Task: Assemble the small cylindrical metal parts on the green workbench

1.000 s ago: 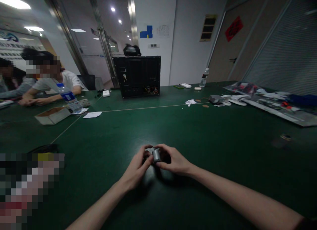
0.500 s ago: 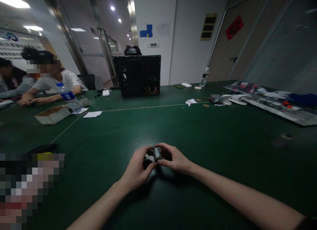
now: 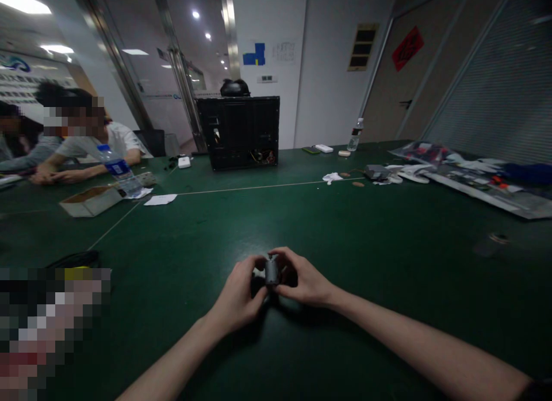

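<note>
A small grey metal cylinder with a thin pin on top, which looks like a small electric motor [image 3: 271,272], stands nearly upright between my hands, low over the table. My left hand [image 3: 238,290] curves round its left side, with thumb and forefinger against it. From the right, my right hand [image 3: 307,279] grips it, forefinger near the top pin and thumb near the lower end. The other fingers of both hands are partly hidden behind it and in shadow.
Around the green table [image 3: 207,234] are a black open-backed case [image 3: 241,130], a cardboard box [image 3: 91,202], a water bottle [image 3: 123,174], and a board with loose parts [image 3: 487,188] at right. A dark round object [image 3: 491,245] lies nearer. Two people sit at far left.
The motor has turned from a slight tilt to nearly upright and shifted slightly left. Its top pin now shows. Both hands stay around it, with the right fingers moved slightly.
</note>
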{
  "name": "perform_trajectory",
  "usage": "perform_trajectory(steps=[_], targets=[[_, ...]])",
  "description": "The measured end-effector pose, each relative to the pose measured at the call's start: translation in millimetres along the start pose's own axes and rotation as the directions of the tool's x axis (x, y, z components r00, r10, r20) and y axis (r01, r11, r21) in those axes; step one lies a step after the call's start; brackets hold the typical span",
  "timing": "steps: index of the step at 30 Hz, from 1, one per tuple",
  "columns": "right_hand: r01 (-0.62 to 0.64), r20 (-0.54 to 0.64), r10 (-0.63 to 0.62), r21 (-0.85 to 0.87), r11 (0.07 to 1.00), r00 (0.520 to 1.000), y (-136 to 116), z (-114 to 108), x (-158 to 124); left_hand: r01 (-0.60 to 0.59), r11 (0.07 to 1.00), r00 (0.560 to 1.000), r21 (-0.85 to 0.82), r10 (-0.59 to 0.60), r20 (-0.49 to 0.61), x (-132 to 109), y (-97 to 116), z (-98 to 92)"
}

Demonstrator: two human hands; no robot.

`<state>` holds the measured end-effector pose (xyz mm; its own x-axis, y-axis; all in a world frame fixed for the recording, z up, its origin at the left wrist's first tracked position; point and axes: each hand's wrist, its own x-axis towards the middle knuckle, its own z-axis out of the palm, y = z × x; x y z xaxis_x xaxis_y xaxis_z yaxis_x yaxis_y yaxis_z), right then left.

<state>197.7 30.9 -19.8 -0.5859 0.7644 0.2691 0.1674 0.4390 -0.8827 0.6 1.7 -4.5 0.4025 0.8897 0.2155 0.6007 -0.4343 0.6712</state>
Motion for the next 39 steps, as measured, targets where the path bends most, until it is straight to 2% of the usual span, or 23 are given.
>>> perform_trajectory(steps=[15, 21, 28, 39], targets=[[0.060, 0.010, -0.059, -0.147, 0.987, 0.998, -1.2, 0.9, -2.5, -0.029, 0.996, 0.999, 0.085, 0.033, -0.040, 1.1, -0.9, 1.0], [0.065, 0.030, -0.061, -0.131, 0.989, 0.998, 0.2, -0.1, -2.4, -0.059, 0.992, 0.998, 0.115, 0.063, -0.026, 2.8, -0.8, 1.4], [0.051, 0.011, -0.050, -0.178, 0.983, 0.999, 1.0, 0.6, -3.1, -0.043, 0.991, 0.999, 0.129, 0.044, -0.008, 4.5, 0.4, 1.8], [0.066, 0.021, -0.064, -0.136, 0.988, 0.998, 0.8, 0.6, -2.8, -0.059, 0.987, 0.998, 0.146, 0.061, -0.009, 4.2, 0.2, 0.8]])
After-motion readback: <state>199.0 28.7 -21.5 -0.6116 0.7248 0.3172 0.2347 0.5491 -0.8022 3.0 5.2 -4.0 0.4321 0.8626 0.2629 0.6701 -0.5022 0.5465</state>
